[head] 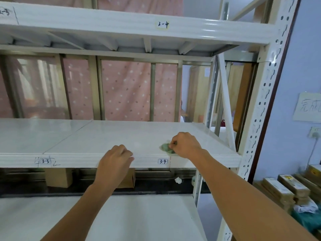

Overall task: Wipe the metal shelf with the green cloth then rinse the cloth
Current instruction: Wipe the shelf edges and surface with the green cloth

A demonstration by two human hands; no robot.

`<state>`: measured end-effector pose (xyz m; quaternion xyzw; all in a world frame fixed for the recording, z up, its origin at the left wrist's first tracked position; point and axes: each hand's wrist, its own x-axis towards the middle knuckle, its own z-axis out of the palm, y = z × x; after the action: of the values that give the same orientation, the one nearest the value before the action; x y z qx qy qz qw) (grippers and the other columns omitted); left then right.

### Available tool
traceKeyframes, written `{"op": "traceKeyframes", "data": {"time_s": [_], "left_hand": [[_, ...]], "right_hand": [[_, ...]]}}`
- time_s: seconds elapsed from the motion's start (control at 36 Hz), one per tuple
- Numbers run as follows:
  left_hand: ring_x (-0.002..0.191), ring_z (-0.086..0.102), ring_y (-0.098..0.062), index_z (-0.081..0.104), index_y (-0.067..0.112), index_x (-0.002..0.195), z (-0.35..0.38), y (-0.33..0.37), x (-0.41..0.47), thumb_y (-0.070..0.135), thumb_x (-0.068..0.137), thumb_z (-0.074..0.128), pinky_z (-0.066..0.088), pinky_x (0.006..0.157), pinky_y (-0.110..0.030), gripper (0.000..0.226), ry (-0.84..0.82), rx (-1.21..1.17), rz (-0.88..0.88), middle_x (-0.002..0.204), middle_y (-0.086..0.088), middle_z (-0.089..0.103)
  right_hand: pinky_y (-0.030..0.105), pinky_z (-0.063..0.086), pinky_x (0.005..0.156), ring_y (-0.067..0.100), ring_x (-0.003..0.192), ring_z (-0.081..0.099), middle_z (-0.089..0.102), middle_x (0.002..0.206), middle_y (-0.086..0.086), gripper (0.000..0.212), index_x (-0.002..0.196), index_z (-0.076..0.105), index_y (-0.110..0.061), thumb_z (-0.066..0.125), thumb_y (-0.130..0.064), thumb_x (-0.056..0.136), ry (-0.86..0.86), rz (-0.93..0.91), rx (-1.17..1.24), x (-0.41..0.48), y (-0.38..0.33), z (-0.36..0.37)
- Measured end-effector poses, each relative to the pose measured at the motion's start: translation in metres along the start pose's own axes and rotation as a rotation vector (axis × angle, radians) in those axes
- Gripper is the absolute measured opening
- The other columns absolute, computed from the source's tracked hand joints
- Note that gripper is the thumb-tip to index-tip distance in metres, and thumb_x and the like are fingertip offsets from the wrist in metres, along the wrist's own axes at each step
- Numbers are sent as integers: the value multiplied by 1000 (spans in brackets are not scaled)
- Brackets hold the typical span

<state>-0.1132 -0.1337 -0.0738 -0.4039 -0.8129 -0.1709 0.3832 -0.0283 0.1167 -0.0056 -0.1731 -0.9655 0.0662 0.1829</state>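
Labels: the upper beam [121,23] carries "2-4" [163,24]. The front lip of the shelf [104,136] carries "3-3" [45,161] at left and "3-4" [162,161] at right. A paper sign [308,106] on the right wall bears handwritten characters, cut off by the frame edge.

Cloth: the green cloth [166,148] lies bunched on the shelf near its front edge, directly above "3-4". The right hand [185,145] grips it, fingers curled down over it; only a small part shows at the left of the hand.

The left hand [115,159] rests on the shelf's front edge, between the two labels and apart from the cloth. Its fingers are curled, with nothing visible in them.

Containers: cardboard boxes [58,178] stand below the shelf; contents not visible. Flat boxes [286,188] are stacked at lower right, closed.
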Motion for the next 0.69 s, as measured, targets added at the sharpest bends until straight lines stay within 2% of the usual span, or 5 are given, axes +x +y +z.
{"op": "traceKeyframes", "data": {"time_s": [0.22, 0.42, 0.47, 0.58, 0.69], "left_hand": [[71, 59, -18, 77, 12, 80, 7, -20, -4, 39, 85, 61, 51, 60, -31, 31, 64, -74, -75, 80, 1, 64], [81, 56, -1, 72, 33, 87, -14, -32, 32, 53, 75, 71, 30, 63, -5, 23, -221, -143, -135, 90, 21, 58], [89, 53, 1, 70, 37, 97, -14, -37, 38, 60, 76, 67, 33, 67, -7, 31, -292, -160, -149, 98, 23, 56], [87, 55, 2, 71, 37, 88, -7, -52, 42, 85, 61, 43, 43, 68, -16, 61, -305, -133, -153, 89, 25, 54], [75, 56, 1, 73, 36, 79, -5, -63, 44, 86, 60, 53, 44, 58, -17, 58, -266, -185, -129, 83, 24, 56]], "right_hand": [[27, 42, 68, 23, 93, 62, 69, 99, 1, 21, 92, 78, -22, 58, -30, 93, 10, -23, 14, 85, 2, 31], [25, 39, 67, 23, 90, 62, 70, 100, 3, 21, 90, 76, -22, 57, -32, 93, -1, -18, -12, 170, 10, 58], [24, 39, 68, 22, 89, 61, 69, 102, 4, 22, 92, 76, -21, 57, -32, 94, -4, -22, -19, 191, 12, 66], [24, 39, 69, 20, 81, 54, 69, 102, 6, 26, 97, 76, -17, 55, -33, 96, -13, -19, -48, 229, 13, 78], [24, 40, 70, 20, 80, 53, 70, 100, 6, 29, 97, 77, -17, 52, -32, 95, -12, -13, -79, 257, 7, 87]]}}
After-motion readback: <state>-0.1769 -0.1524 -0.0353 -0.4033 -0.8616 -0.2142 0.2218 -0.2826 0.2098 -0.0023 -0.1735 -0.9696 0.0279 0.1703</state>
